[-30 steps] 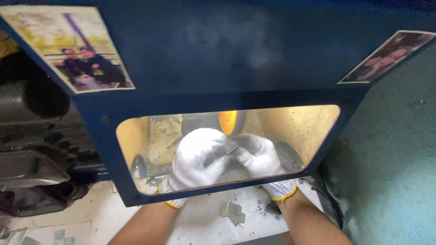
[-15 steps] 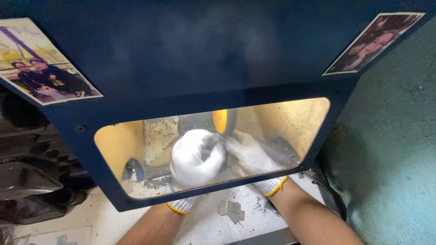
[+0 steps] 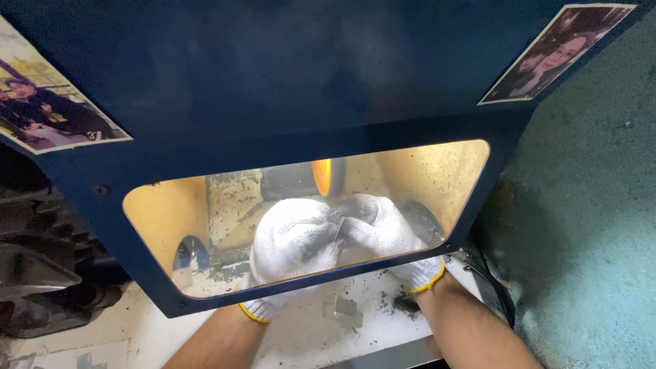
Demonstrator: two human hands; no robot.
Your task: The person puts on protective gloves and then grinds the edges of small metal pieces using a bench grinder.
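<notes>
I see a small, thin, greyish metal piece (image 3: pixel 339 225) at the centre of the frame, behind the clear window, pinched between my two white-gloved hands and mostly hidden by them, so its full shape is unclear to me. It sits just below the orange-lit wheel (image 3: pixel 322 176), which stands upright on its edge in the upper middle of the window; I cannot tell whether the two touch.
</notes>
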